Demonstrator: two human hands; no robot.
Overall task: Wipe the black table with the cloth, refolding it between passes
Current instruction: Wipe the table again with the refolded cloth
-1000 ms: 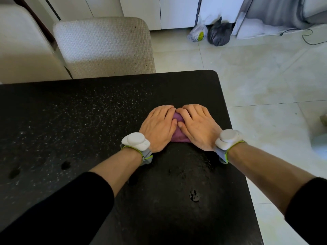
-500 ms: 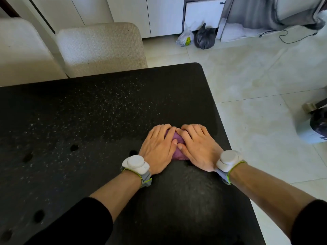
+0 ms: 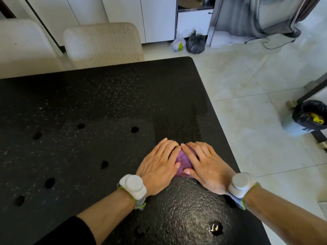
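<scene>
Both hands [image 3: 184,167] flat on purple cloth [image 3: 183,160]

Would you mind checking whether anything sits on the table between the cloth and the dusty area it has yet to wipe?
Nothing visible does. Both hands, left and right, press flat on the cloth, and the speckled table ahead and to the left holds no objects, only dark round spots on its surface.

Pale tiled floor [image 3: 247,96], beige chairs [image 3: 102,41]
</scene>
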